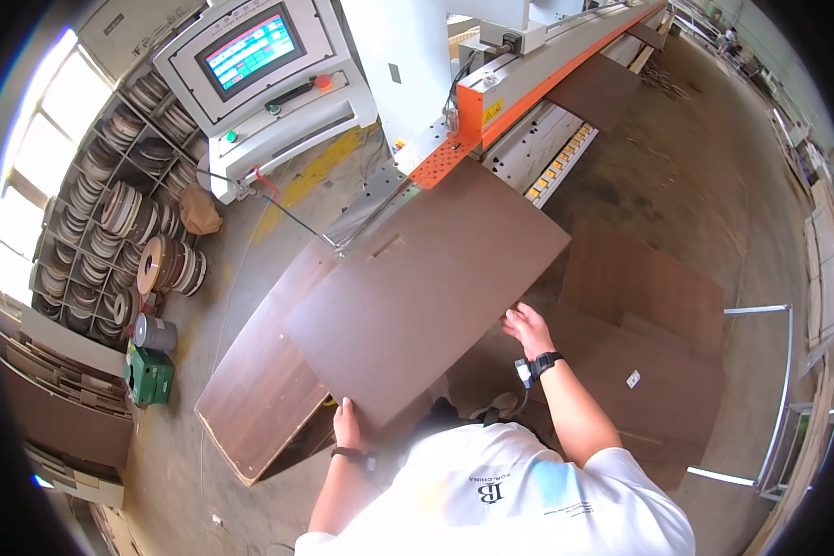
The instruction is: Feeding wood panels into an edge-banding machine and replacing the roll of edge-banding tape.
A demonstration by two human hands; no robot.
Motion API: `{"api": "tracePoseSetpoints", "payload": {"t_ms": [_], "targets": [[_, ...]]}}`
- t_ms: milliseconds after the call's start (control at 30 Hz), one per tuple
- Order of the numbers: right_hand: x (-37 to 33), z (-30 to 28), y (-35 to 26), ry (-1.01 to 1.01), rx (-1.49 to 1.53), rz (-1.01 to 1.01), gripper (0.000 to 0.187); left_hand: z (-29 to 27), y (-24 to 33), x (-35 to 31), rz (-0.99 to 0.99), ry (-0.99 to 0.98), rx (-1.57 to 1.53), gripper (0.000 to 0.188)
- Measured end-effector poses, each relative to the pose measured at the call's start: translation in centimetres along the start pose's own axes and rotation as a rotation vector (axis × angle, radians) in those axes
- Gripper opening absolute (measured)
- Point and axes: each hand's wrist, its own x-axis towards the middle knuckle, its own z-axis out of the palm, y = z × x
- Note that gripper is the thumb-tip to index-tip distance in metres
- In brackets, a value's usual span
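I hold a large brown wood panel (426, 287) flat in front of me, its far end lying on the feed table of an orange and white machine (491, 102). My left hand (346, 423) grips the panel's near corner. My right hand (526, 326) holds its right edge, a black watch on that wrist. A second brown panel (264, 389) lies underneath to the left, sticking out past the held one.
A stack of brown panels (649, 352) sits low on my right inside a metal rail frame (778, 398). The machine's control console with a lit screen (250, 51) stands at upper left. Shelves of edge-band rolls (111, 222) line the left wall, with a green box (148, 375) on the floor.
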Motion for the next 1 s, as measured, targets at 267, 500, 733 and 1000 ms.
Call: {"api": "tracePoseSetpoints", "payload": {"t_ms": [267, 500, 733, 1000], "targets": [[-1.0, 4.7, -0.1, -0.055, 0.134, -0.173, 0.078, 1.2, 1.4, -0.3, -0.09, 0.06, 0.242, 0.044], [0.3, 5.6, -2.2, -0.098, 0.079, -0.174, 0.082, 3.5, 3.4, -0.8, -0.086, 0.093, 0.073, 0.044], [-1.0, 5.2, -2.2, -0.129, 0.079, -0.146, 0.079, 1.0, 0.8, 0.8, -0.065, -0.028, 0.151, 0.043], [-3.4, 7.2, -0.5, -0.203, 0.053, -0.11, 0.084, -1.0, -1.0, 0.6, -0.153, -0.147, 0.343, 0.053]]}}
